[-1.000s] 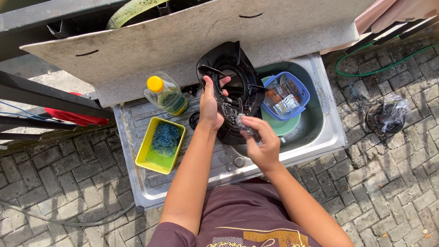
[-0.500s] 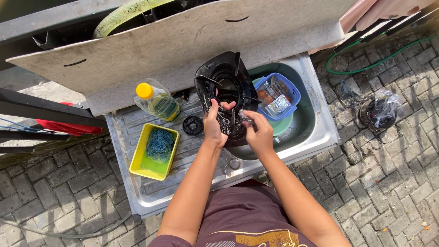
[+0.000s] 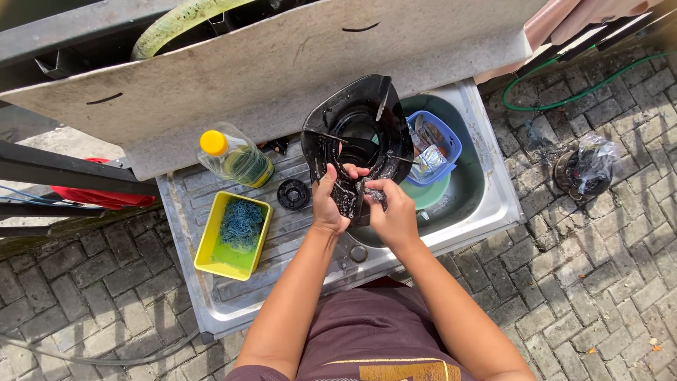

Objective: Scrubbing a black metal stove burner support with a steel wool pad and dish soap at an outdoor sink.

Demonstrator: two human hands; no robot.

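Note:
My left hand (image 3: 330, 200) grips the near edge of a large black plastic housing (image 3: 360, 134) with a round opening, holding it tilted over the steel sink (image 3: 486, 204). Against the same wet edge, my right hand (image 3: 392, 212) presses a small scrubbing pad (image 3: 374, 192). The two hands sit close together, thumbs almost touching. Most of the pad is hidden under my fingers.
On the drainboard stand a yellow-capped bottle of liquid (image 3: 236, 159), a yellow tray (image 3: 211, 257) holding a blue scourer (image 3: 240, 222), and a small black round part (image 3: 293, 193). A blue basket (image 3: 444, 152) and green basin (image 3: 431, 195) sit in the sink. A green hose (image 3: 564, 99) lies on the brick paving.
My right hand came up from the lower rim and now meets my left hand at the housing's near edge. The housing has tipped more upright over the sink.

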